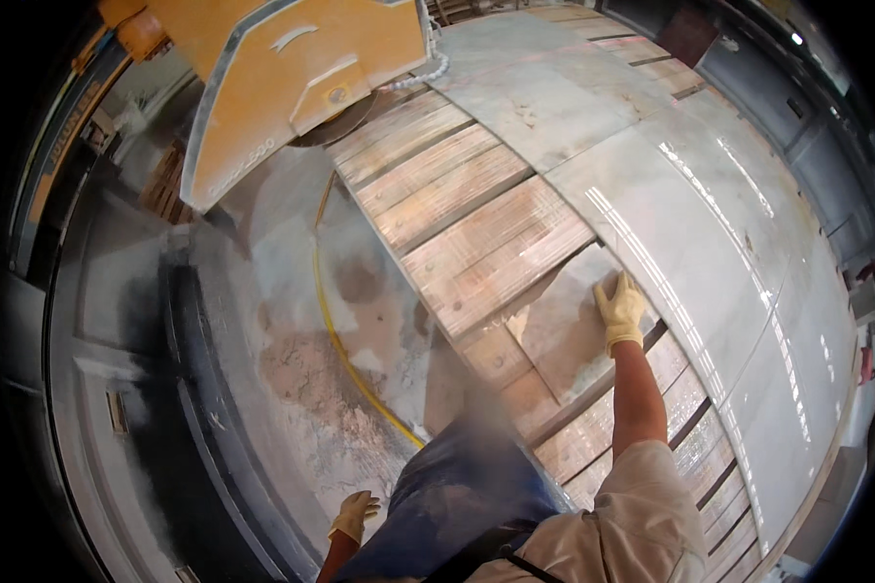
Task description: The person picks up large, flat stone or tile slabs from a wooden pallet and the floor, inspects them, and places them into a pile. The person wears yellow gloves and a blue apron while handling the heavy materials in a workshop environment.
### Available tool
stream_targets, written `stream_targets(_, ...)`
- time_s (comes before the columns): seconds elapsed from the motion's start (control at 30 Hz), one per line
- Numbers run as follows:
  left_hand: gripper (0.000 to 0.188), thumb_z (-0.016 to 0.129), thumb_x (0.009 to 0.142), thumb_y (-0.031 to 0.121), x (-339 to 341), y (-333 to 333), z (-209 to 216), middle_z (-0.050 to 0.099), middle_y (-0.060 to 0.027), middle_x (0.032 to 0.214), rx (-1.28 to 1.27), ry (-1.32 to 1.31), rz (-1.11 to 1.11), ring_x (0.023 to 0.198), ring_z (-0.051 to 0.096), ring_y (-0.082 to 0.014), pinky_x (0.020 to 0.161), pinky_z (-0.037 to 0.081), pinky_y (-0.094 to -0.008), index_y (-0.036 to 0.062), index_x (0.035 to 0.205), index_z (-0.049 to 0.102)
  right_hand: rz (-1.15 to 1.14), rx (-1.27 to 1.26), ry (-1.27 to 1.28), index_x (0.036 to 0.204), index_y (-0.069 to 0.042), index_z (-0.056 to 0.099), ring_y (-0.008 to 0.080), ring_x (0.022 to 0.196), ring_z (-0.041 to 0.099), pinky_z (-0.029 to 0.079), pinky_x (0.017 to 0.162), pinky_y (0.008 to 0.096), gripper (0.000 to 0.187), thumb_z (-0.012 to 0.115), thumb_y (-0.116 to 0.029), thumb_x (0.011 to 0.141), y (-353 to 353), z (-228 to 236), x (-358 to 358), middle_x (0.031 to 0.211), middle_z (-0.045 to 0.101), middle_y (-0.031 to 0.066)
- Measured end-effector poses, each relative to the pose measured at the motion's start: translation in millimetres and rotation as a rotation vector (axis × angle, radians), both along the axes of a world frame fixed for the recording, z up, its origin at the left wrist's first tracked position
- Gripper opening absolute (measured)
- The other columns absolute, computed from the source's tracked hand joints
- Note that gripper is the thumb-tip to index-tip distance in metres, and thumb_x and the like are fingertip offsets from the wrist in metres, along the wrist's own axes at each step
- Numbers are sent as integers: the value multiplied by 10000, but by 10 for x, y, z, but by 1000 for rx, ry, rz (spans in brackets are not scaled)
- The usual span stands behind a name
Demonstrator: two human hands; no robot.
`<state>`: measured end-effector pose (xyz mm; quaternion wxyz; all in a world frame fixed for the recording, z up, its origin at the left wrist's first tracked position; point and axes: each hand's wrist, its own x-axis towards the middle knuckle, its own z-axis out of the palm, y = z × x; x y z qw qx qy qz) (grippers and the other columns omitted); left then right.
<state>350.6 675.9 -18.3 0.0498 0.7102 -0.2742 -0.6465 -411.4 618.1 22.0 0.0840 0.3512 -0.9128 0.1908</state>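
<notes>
My right hand [620, 309], in a pale yellow glove, reaches forward with thumb and fingers apart. It lies at the right edge of a loose flat piece of grey stone [564, 303], close beside the large polished slab [681, 214]. Whether the fingertips also touch the slab, I cannot tell. The loose piece lies on the wooden slats [501, 223] of the bed. Down by my blue apron [462, 476], my left hand [356, 513] hangs in a matching glove. Its fingers are loosely stretched and hold nothing.
A yellow bridge-saw guard [311, 92] hangs at the upper left, part of its round blade [335, 124] showing below. A yellow hose [345, 360] curves over the wet, dirty floor [306, 398] left of the bed. A wooden pallet [165, 185] stands farther left.
</notes>
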Motion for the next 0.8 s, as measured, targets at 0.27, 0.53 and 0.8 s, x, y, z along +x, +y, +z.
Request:
stream_targets(0.27,557,631,965,345,-919,-1252,272,679,-172,1152,-82,72,-177,967,683,-242,839,556,-352,-68,1329,546,-41,-72,27,1221,25,633,409,1093,633,480,976,476,655,751,-450,786,-148,-57,-159,1167,676,242)
stream_targets(0.53,559,614,994,380,-1652,-1755,40,667,-181,1212,10,254,-436,1066,676,-254,912,550,-356,-30,1365,534,-158,19,-52,1198,-7,653,383,926,670,491,887,465,641,775,-457,757,-189,94,270,1005,712,207)
stream_targets(0.8,580,605,998,428,-2586,-1624,-57,625,-131,1306,295,613,-508,1172,623,-230,979,515,-365,21,1402,516,-315,-82,-29,1173,7,667,393,946,670,489,910,460,625,802,-423,741,84,7,1012,1021,713,228)
